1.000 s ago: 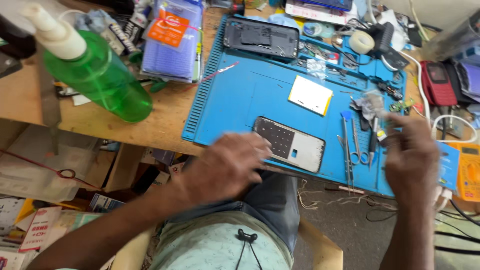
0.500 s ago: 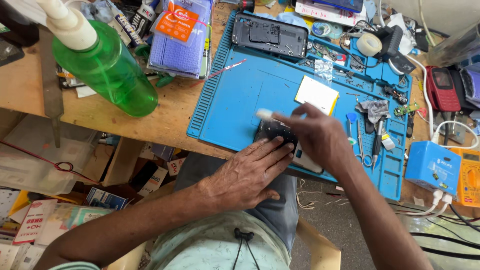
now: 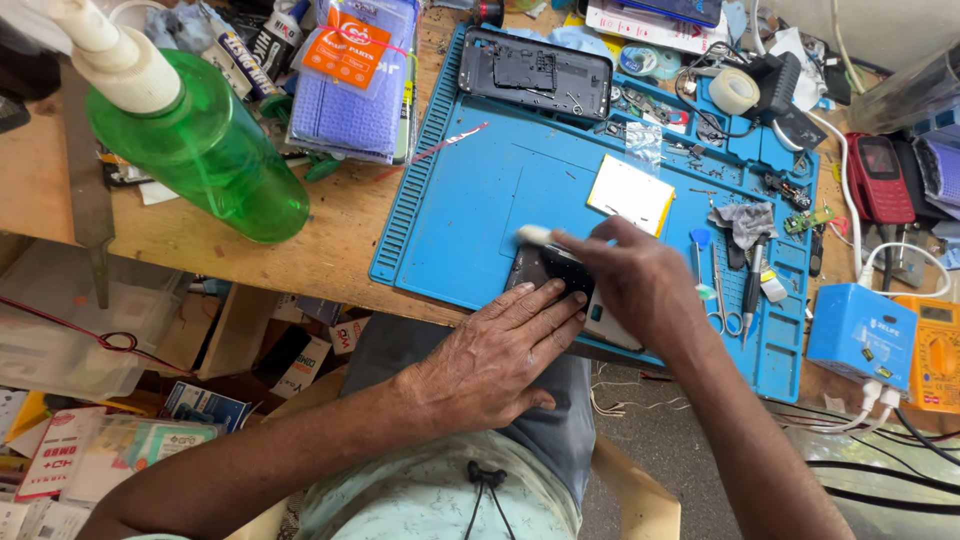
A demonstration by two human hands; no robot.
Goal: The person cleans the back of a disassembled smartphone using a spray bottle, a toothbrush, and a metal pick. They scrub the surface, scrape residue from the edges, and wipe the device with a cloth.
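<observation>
A dark phone part lies at the near edge of the blue work mat. My left hand rests flat with its fingers pressing on the part's near edge. My right hand is over the part and grips a small white-tipped tool that pokes out to the left above it. Most of the part is hidden under both hands.
A green spray bottle stands at the left on the wooden bench. A phone frame, a white and yellow pad, tweezers and scissors lie on the mat. A blue box and an orange meter sit right.
My right hand came from the right side of the mat over to the phone part with the white-tipped tool. My left hand stayed pressed on the part.
</observation>
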